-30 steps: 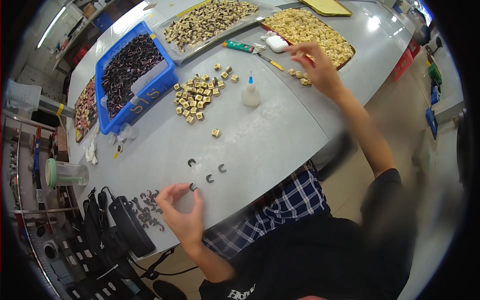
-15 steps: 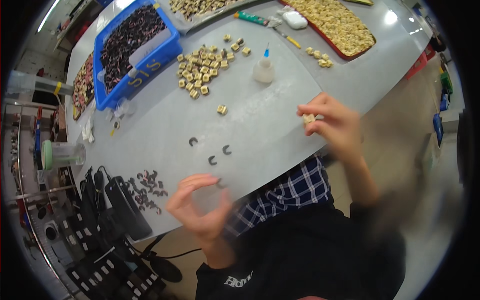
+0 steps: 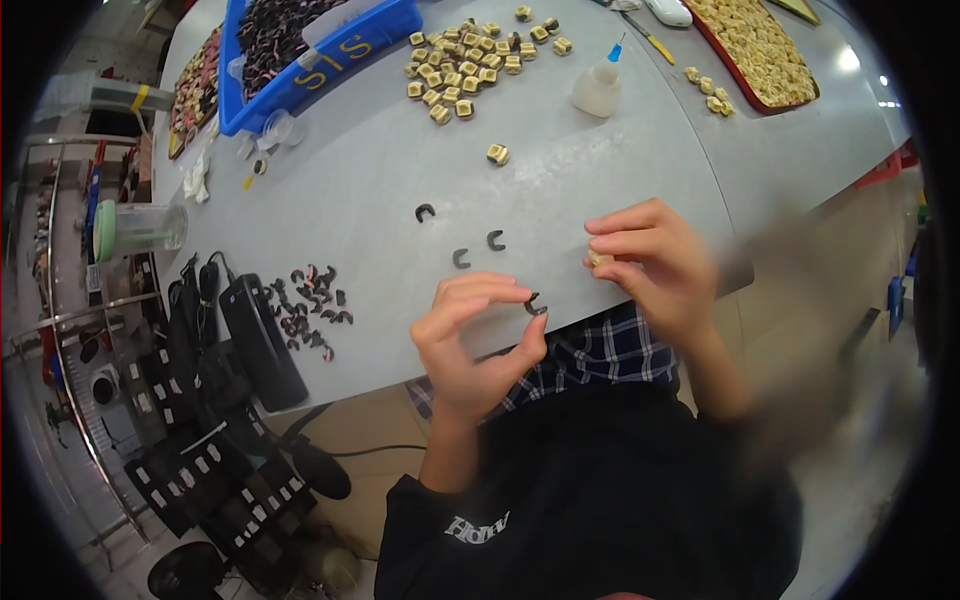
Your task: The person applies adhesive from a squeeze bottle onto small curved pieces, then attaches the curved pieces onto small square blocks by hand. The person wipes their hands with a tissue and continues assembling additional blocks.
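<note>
My left hand pinches a dark C-shaped piece between thumb and fingertips, just above the table's near edge. Opposite it, a small cream block is gripped in the fingertips of my right hand, which partly cover it. A short gap separates the two held pieces. Beyond my left hand, three more dark C-shaped pieces lie flat, one farther off, one to the right and one nearest. A lone cream-and-dark block sits past them.
Farther back are a heap of similar blocks, a squeeze bottle with a blue needle tip, a blue bin of dark pieces and a red-rimmed tray. Small dark pieces lie left beside a black power adapter; a green-lidded jar stands nearby.
The view has shifted, so the table's things appear higher and farther right. My hands have come closer together, each still holding its piece; the C-shaped piece now shows more plainly.
</note>
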`<state>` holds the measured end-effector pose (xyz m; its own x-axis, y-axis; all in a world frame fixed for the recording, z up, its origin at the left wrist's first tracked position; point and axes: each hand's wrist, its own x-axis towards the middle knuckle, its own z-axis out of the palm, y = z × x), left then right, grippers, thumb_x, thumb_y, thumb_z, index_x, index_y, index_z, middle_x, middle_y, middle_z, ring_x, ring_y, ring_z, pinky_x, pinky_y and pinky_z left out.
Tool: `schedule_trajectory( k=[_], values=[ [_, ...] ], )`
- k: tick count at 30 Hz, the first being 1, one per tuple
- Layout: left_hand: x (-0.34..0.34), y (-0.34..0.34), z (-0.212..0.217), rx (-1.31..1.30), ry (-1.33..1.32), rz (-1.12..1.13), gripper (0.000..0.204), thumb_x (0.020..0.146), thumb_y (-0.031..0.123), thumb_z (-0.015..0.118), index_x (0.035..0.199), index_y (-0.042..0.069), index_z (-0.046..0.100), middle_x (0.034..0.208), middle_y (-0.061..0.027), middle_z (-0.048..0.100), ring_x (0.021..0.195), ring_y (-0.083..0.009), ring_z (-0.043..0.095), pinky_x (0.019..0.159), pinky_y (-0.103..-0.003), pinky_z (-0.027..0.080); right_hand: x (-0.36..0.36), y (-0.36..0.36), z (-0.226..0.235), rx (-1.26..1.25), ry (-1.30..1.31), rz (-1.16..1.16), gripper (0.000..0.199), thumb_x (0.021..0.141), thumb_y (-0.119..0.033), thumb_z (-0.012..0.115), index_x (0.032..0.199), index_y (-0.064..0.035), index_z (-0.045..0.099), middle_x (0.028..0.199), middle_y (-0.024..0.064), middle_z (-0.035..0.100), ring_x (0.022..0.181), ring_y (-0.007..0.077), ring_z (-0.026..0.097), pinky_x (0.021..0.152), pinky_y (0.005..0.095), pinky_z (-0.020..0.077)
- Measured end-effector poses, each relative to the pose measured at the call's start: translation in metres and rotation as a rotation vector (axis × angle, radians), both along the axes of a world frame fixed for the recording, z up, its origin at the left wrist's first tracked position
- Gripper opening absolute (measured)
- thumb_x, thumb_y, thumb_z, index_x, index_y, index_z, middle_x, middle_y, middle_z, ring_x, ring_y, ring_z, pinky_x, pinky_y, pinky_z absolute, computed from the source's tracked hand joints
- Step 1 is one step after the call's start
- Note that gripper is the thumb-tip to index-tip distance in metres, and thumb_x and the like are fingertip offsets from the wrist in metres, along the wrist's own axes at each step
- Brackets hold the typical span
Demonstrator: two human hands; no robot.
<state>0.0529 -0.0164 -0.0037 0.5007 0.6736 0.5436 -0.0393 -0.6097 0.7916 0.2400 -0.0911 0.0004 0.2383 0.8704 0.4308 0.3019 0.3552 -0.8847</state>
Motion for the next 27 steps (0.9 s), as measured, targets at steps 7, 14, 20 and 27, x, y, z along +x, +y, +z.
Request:
schedule_trajectory(
  k=[7, 14, 20, 27],
  values=[
    [0.003, -0.001, 0.0, -0.053, 0.02, 0.102, 0.057, 0.063, -0.008, 0.072, 0.106, 0.005, 0.036, 0.091, -0.0114, 0.06, 0.09, -0.0231, 0.058, 0.081, -0.035, 0.046, -0.006, 0.001, 0.001, -0.021, 0.1, -0.036, 0.027, 0.076, 0.012, 0.062, 0.101, 0.0028, 0.061, 0.102, 0.0128, 0.055, 0.091, 0.0172, 0.058, 0.076, 0.0252, 0.051],
    [0.006, -0.002, 0.004, -0.045, 0.05, 0.14, 0.05, 0.066, -0.005, 0.072, 0.101, 0.004, 0.038, 0.093, -0.0088, 0.06, 0.091, -0.0196, 0.058, 0.081, -0.032, 0.045, -0.007, -0.005, 0.0, 0.017, 0.229, -0.038, 0.027, 0.078, 0.009, 0.063, 0.104, 0.0023, 0.061, 0.098, 0.0111, 0.058, 0.09, 0.0158, 0.058, 0.081, 0.027, 0.0474],
    [0.005, -0.003, 0.006, -0.012, 0.045, 0.192, 0.047, 0.068, -0.001, 0.072, 0.101, 0.004, 0.039, 0.092, -0.0074, 0.061, 0.088, -0.0184, 0.058, 0.081, -0.032, 0.045, -0.006, -0.003, -0.002, 0.148, 0.23, -0.028, 0.024, 0.08, 0.008, 0.061, 0.104, 0.0034, 0.061, 0.1, 0.0113, 0.059, 0.087, 0.0142, 0.059, 0.079, 0.0258, 0.0498],
    [0.003, -0.003, 0.008, -0.028, 0.065, 0.223, 0.046, 0.069, 0.004, 0.072, 0.102, 0.005, 0.039, 0.088, -0.0089, 0.063, 0.083, -0.0202, 0.059, 0.077, -0.032, 0.045, -0.012, -0.006, -0.001, 0.083, 0.138, -0.112, 0.017, 0.084, 0.003, 0.061, 0.1, 0.0037, 0.061, 0.096, 0.0102, 0.06, 0.084, 0.0137, 0.06, 0.078, 0.0249, 0.05]
  ],
)
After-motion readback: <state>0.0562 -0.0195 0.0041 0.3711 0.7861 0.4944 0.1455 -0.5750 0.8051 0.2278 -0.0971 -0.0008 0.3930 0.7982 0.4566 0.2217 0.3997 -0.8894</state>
